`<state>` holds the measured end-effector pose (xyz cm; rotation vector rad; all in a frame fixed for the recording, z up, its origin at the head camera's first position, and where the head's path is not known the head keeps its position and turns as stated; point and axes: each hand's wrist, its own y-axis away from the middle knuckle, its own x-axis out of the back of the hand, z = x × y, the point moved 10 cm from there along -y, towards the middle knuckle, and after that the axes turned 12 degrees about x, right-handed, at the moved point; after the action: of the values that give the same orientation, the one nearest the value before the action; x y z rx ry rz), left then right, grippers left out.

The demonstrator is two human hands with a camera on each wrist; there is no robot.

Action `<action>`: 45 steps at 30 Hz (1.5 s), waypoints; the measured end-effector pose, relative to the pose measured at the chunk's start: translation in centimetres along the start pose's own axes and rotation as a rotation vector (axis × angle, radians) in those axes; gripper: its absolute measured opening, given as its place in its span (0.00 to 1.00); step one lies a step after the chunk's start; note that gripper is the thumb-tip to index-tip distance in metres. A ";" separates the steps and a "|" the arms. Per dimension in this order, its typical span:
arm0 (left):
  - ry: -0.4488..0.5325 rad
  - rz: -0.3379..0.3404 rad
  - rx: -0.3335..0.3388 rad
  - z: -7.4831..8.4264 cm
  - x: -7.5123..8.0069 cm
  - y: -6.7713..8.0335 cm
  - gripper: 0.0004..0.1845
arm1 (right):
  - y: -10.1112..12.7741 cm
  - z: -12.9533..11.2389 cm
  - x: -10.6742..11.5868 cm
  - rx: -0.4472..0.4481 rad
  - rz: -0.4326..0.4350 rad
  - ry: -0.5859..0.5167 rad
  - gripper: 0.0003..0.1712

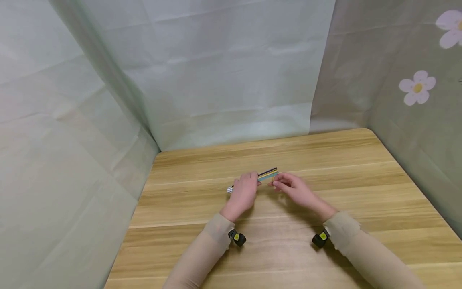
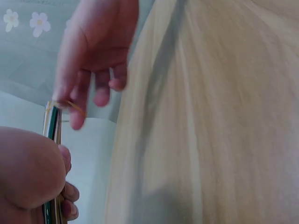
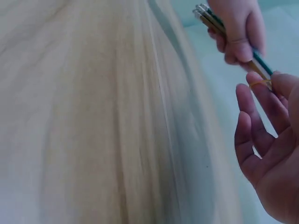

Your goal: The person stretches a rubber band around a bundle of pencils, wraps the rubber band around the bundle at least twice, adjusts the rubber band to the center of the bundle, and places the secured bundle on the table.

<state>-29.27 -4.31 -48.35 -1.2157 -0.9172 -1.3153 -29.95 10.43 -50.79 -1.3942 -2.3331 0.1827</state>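
A bundle of pencils (image 1: pixel 268 174), with dark, yellow and teal barrels, is gripped by my left hand (image 1: pixel 245 190) above the table. Silvery ends (image 3: pixel 202 10) of the pencils stick out on the far side of that hand. At the bundle's other end, my right hand (image 1: pixel 297 192) pinches a thin yellow-orange rubber band (image 3: pixel 259 83) between thumb and a finger. Part of the band lies at the pencil ends, and a stretch of it (image 2: pixel 76 108) stands out beside them in the left wrist view. The left palm hides the middle of the pencils.
Below the hands lies a wood-grain table (image 1: pixel 202 208). Pale green sheets (image 1: pixel 223 80) rise behind it and along both sides, with a white flower print (image 1: pixel 418 88) on the right. Each wrist wears a black strap with a small camera (image 1: pixel 238 239).
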 end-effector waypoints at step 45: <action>0.433 -0.084 0.153 -3.8 0.9 -2.4 0.07 | -0.9 -3.1 -4.3 0.133 -0.198 -0.217 0.33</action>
<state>-32.09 -7.82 -47.84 -0.7391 -0.7425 -1.4717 -27.68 5.99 -48.93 -1.1204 -2.5642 0.4418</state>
